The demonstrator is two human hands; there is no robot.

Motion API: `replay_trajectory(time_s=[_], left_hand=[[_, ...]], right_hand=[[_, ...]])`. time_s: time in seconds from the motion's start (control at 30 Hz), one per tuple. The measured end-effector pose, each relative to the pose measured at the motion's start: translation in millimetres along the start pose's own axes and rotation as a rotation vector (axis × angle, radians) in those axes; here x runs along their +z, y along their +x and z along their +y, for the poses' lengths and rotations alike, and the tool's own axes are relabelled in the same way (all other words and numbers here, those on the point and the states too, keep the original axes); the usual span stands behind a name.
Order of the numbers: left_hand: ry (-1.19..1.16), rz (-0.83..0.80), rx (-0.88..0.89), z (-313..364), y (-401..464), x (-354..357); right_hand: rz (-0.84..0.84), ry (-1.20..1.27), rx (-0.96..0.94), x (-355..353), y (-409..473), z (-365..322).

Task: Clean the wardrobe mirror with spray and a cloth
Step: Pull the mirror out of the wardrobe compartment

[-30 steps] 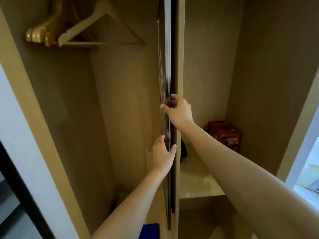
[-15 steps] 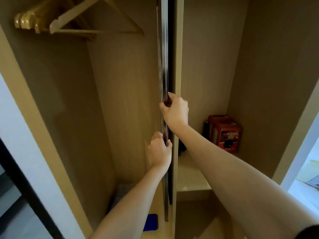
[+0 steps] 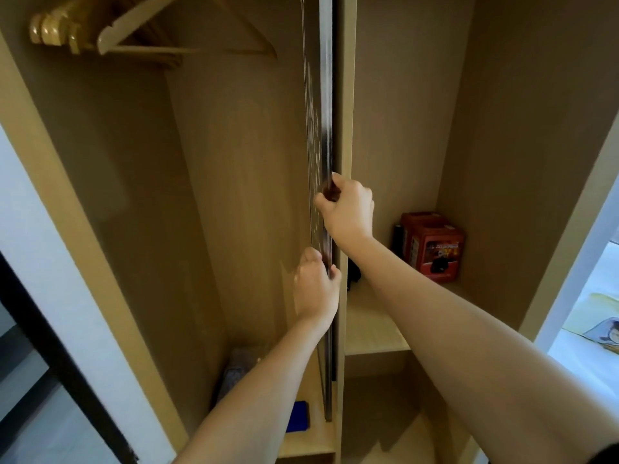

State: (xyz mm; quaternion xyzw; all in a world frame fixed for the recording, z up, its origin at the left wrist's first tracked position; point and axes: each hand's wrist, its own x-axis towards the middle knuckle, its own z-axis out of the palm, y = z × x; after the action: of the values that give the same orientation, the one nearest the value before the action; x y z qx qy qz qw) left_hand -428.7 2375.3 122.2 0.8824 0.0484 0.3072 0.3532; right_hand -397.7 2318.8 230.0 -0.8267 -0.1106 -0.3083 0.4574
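2 red boxes (image 3: 432, 244) sit on the wardrobe shelf (image 3: 371, 323).

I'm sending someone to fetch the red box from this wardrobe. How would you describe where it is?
Look in the wardrobe's right compartment, past the upright divider. On its shelf, in the back right corner, stands the red box. It is the only red thing there, with a slim dark object beside it.

Wooden hangers (image 3: 110, 35) hang bunched at the top of the wardrobe's left compartment, and on its floor lie a grey bundle (image 3: 239, 371) and, nearer, a blue object (image 3: 299, 416). On the shelf (image 3: 371, 326) of the right compartment two red boxes (image 3: 432, 246) stand in the back corner, a dark cylinder (image 3: 397, 241) just beside them
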Motion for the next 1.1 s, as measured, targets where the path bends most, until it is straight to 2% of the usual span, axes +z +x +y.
replay_trajectory(time_s=[0.4, 1.1], left_hand=[[-0.030, -0.024, 0.086, 0.2, -25.4, -19.1], [0.007, 0.053, 0.044, 19.9, -85.8, -40.1]], right_hand=[[0.021, 0.067, -0.004, -18.7, -29.2, -11.6], [0.004, 0.058, -0.088, -54.3, -76.7, -26.1]])
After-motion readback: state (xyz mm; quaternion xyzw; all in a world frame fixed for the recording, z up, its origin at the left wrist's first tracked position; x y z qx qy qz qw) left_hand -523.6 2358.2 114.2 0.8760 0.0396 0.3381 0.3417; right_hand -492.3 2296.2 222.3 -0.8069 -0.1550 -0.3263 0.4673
